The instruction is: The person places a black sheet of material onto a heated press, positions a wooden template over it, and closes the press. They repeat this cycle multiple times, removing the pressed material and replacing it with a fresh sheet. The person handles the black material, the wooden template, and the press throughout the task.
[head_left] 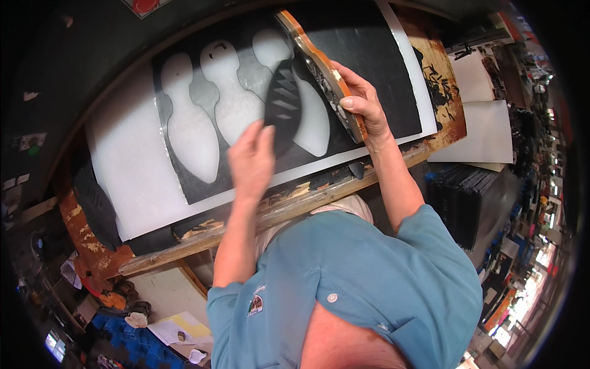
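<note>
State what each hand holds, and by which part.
Left hand pinches the black sole-shaped cutout piece by its lower end. Right hand grips the orange wooden-backed cutting die at its near end.

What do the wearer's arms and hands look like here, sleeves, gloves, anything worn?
Both hands are bare: no gloves, rings or watch visible on the left hand or right hand. Forearms are uncovered. The shirt is blue-teal with short sleeves ending near the elbows, a small embroidered patch on the chest and a pale button.
</note>
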The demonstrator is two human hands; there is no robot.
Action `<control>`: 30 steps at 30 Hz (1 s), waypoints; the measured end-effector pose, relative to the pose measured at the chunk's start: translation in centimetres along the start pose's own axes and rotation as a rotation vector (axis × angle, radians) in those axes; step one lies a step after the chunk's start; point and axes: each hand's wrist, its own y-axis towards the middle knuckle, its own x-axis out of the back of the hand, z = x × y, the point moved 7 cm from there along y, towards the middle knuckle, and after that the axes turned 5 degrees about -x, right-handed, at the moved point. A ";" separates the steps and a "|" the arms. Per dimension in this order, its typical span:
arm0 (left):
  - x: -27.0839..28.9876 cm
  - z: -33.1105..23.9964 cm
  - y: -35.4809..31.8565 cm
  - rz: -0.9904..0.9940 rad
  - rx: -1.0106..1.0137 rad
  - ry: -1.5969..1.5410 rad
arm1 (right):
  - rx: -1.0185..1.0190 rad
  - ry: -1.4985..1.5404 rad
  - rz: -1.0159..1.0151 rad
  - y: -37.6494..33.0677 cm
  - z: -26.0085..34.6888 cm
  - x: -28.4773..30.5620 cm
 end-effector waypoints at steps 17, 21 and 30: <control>47.6 7.2 -4.5 -0.953 0.048 1.369 | 0.347 -1.147 -0.202 -0.6 2.6 2.3; 37.4 7.0 -1.0 -0.776 -0.126 0.685 | 0.397 -1.358 -0.202 -0.2 0.9 1.8; 14.0 0.5 -5.4 -0.233 -0.285 0.288 | 0.239 -1.303 -0.310 -2.8 0.3 3.3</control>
